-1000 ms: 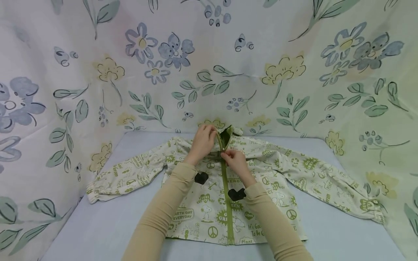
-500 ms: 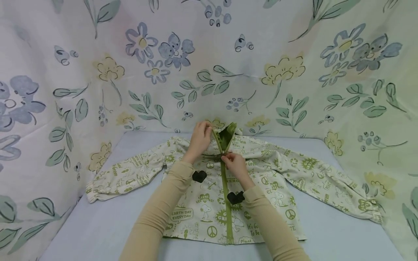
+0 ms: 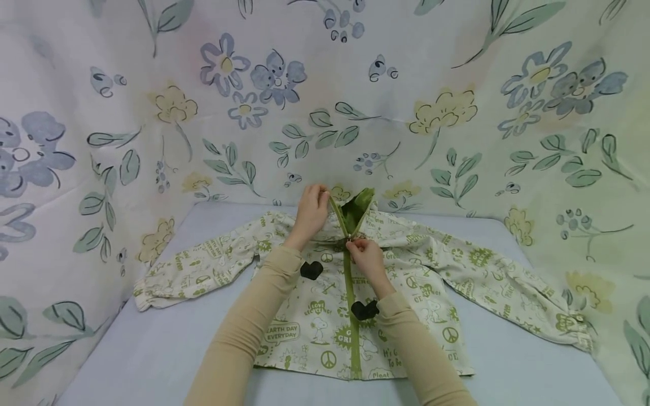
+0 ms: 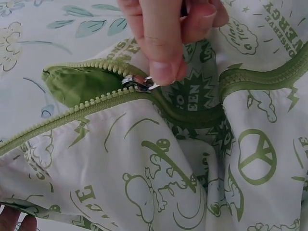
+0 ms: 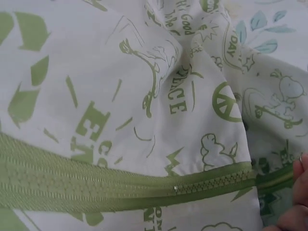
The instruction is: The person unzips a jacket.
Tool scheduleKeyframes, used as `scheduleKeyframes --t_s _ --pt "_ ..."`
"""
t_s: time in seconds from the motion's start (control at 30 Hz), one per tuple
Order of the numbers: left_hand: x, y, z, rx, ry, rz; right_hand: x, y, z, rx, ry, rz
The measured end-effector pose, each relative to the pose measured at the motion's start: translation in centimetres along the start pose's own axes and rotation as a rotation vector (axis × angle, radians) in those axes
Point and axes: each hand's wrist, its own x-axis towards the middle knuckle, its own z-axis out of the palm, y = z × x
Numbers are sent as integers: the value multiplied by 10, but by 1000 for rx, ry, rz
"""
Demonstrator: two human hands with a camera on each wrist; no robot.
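A cream jacket (image 3: 320,316) with green prints lies spread front up, both sleeves out to the sides. Its green zipper (image 3: 352,316) is closed along the lower front and parted in a V at the collar, where the green lining (image 3: 357,208) shows. My left hand (image 3: 311,214) holds the collar's left edge; only its fingertips (image 4: 17,219) appear in the left wrist view. Just below the V, my right hand (image 3: 368,260) pinches the pull tab of the zipper slider (image 4: 137,83). In the right wrist view the right fingers (image 5: 299,199) show at the edge, and the slider is hidden.
The jacket lies on a pale table (image 3: 167,349). Behind it and at both sides hangs a floral curtain (image 3: 304,135). A black heart-shaped patch (image 3: 312,270) shows near the left wrist, another (image 3: 365,309) near the right.
The V at the collar has widened, with the slider a little lower. My right hand has moved slightly down with it. My left hand has drawn the collar edge a little left and up.
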Motion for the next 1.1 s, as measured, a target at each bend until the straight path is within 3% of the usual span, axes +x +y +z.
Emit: scheduleKeyframes --t_s 0.37,0.8,1.1 --pt "2 3 -3 -31 47 -3 -2 4 3 56 -14 9" --pt "7 4 -11 -131 157 7 -6 10 3 15 0 17" --pt "7 -1 -8 -144 195 24 -6 11 -1 36 -6 -32"
